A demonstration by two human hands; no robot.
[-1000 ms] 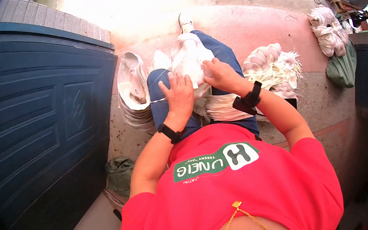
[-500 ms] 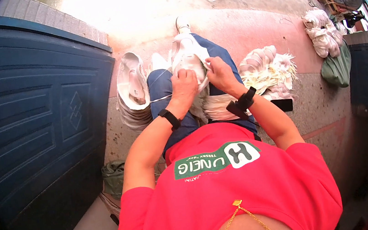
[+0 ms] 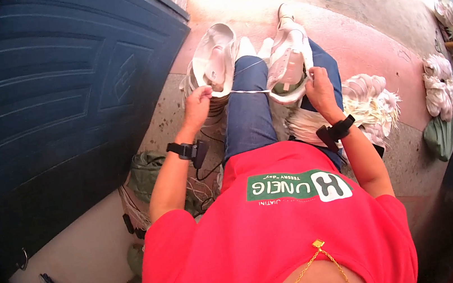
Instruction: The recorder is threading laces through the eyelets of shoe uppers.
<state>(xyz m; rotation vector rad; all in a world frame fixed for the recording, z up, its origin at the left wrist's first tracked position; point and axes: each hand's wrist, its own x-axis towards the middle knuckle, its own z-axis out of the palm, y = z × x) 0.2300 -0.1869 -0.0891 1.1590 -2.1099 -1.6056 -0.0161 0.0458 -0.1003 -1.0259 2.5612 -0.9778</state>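
Note:
A white shoe upper (image 3: 289, 68) lies over my lap, its opening facing up. My right hand (image 3: 321, 93) is closed, pinching its right edge. Further left, another white shoe upper (image 3: 217, 58) tops a stack of similar ones beside my left leg. My left hand (image 3: 197, 108) is closed with its fingertips at this upper's near edge. A narrow white strip (image 3: 251, 91) stretches between the two uppers, across my blue trouser leg. Above it runs a thin thread. Whether my left fingers also hold the thread cannot be made out.
Bundled white uppers (image 3: 371, 98) lie right of my legs. More white bundles (image 3: 439, 84) and a green sack (image 3: 444, 134) are farther right. A dark blue panelled door (image 3: 73, 92) stands at left. Behind my left arm sits a green bag (image 3: 148, 173) with loose cords.
My left hand has moved from the lap upper to the stacked upper on the left. My right hand stays on the lap upper, whose opening now shows more. The whole view has shifted.

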